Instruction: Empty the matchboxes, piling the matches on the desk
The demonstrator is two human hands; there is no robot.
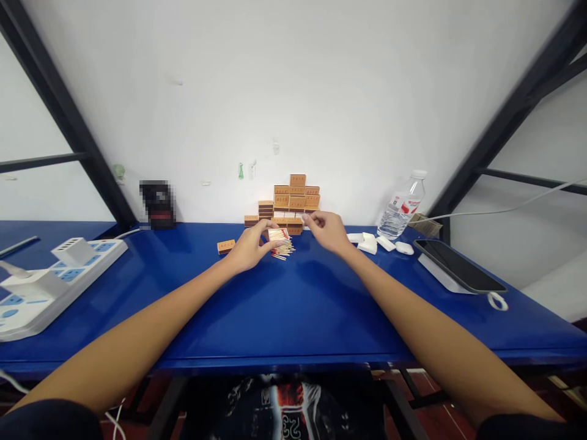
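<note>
Fingers and thumb of the left hand close around an open matchbox, pinching it from its left side so that it sits just above the blue table. Red match heads show in its tray. Just beneath and to the right of the box, a small heap of loose matches lies on the table, touching or almost touching the left fingertips.

To the right, the right hand hovers near the box without touching it. Its fingers are curled in, with thumb and forefinger drawn together at their tips. Whether they pinch a match is too small to tell.

Behind both hands, against the white wall, stands a stepped stack of matchboxes, tallest in the middle. A single matchbox lies closed on the table, left of the left hand.

Far left, a white power strip with blue sockets rests on the table. To the right are some small white cases, a clear water bottle, and a dark phone propped on a white stand. Both bare forearms reach in from the near edge.
</note>
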